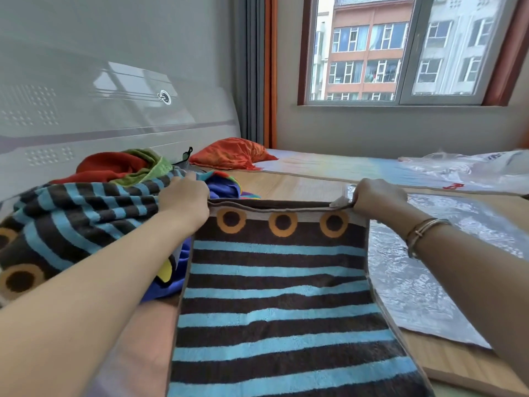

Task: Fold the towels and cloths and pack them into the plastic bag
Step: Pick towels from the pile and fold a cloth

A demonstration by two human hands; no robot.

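Note:
A brown towel with blue stripes and orange rings (pixel 274 282) hangs stretched in front of me. My left hand (pixel 186 202) grips its top left corner and my right hand (pixel 375 196) pinches its top right corner, both edges doubled over. A second towel of the same pattern (pixel 71 219) lies crumpled at the left. Behind it sit a red cloth (pixel 111 164), a green cloth (pixel 151 164) and a blue cloth (pixel 223 187). A clear plastic bag (pixel 423 270) lies flat on the bed to the right of the held towel.
A white headboard (pixel 100 110) runs along the left. An orange pillow (pixel 232 153) lies at the head of the bed. Another crumpled plastic bag (pixel 472 170) rests at the far right under the window (pixel 400 53). A wooden mat (pixel 297 184) covers the bed.

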